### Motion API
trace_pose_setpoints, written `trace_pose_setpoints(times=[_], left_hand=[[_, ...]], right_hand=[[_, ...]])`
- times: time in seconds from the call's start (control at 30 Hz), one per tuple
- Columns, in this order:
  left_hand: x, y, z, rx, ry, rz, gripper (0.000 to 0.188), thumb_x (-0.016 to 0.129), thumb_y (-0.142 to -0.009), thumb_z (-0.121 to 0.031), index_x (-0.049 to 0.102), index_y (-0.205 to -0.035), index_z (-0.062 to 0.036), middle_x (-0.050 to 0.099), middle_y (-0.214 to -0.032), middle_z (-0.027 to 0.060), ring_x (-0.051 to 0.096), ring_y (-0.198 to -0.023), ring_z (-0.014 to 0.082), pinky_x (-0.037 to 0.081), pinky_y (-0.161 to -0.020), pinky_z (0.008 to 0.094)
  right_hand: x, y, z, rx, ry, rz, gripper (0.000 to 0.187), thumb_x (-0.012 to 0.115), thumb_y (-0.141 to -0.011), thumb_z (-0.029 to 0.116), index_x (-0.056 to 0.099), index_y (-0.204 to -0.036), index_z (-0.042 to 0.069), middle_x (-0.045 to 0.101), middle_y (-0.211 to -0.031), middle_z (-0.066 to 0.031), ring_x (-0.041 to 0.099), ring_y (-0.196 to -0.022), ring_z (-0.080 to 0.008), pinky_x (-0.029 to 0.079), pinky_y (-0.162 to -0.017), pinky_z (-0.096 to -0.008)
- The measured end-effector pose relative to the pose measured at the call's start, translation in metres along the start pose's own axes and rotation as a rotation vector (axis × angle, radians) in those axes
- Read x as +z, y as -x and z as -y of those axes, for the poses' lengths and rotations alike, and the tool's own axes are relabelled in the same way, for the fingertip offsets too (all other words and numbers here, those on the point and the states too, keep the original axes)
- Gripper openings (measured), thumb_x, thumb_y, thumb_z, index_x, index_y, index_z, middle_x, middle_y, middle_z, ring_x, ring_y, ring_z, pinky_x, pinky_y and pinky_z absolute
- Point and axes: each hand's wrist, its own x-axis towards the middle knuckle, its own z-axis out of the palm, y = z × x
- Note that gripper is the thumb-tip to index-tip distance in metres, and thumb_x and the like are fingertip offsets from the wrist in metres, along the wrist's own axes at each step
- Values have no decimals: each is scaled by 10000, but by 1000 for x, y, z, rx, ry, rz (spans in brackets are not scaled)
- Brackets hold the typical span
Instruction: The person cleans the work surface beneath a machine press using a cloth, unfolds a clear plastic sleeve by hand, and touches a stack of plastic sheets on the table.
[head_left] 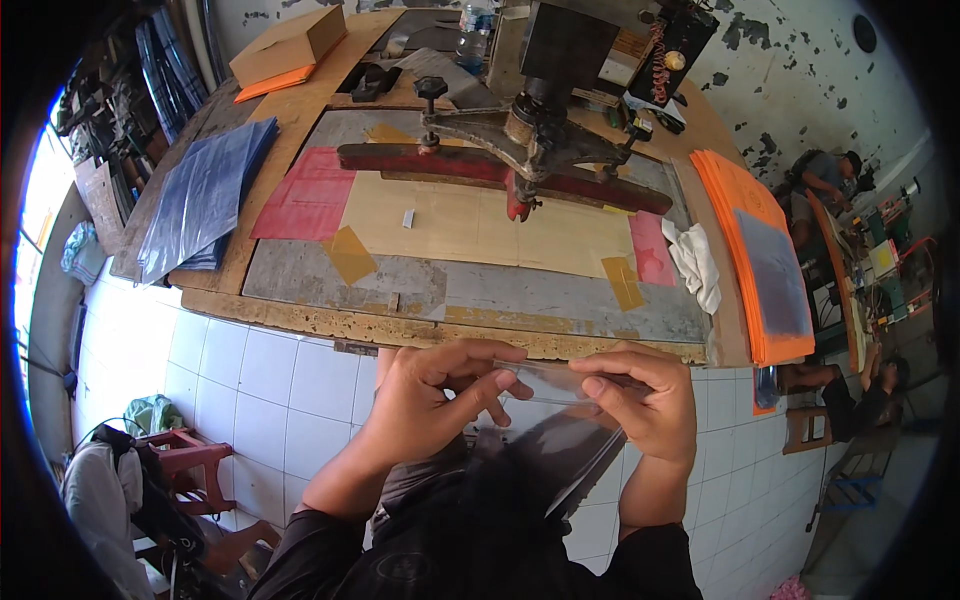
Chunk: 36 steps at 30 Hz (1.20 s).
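Note:
In front of my lap, near the table's front edge, a clear plastic sheet [548, 384] stretches between my two hands. Its lower part hangs down against my dark clothes. My left hand [440, 388] holds its left top edge between thumb and fingertips. The right top edge is pinched between the thumb and fingers of my right hand [645, 398]. Beyond them, a press with a red and black bar [480, 165] stands over a pale yellow board [455, 225] on a grey metal plate [310, 270]. Pink pieces and brown tape lie around the board.
Bluish clear plastic sheets [205, 195] are stacked at the table's left. Orange folders [730, 215] with a clear sheet on top lie at the right, beside a white cloth [692, 262]. A cardboard box [290, 45] sits at the back left. Two other people are at the far right.

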Motion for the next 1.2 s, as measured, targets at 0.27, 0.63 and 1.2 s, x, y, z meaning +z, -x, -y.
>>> trace_pose_setpoints(times=[0.27,0.63,1.2], left_hand=[[4,-5,-9,61,-9,-56,215,740,-1071,-67,772,-1261,29,868,-965,107,812,-779,111,604,-700,238],[0,-5,-7,76,14,-61,195,693,-1082,23,744,-1256,94,823,-1114,183,834,-1043,254,722,-730,324],[-5,-10,-13,12,43,-72,225,745,-1078,-82,775,-1259,48,840,-938,104,807,-787,126,599,-735,245]], right_hand=[[-2,-2,12,-58,43,-40,207,765,-1028,1,830,-1224,-20,798,-985,-118,804,-854,-160,625,-718,-261],[3,-5,16,-84,83,-58,195,744,-1046,7,829,-1218,-27,771,-920,-101,796,-818,-153,620,-687,-260],[8,-10,15,-1,15,-83,177,717,-1077,38,832,-1203,-10,736,-899,-65,773,-810,-122,593,-652,-241]])
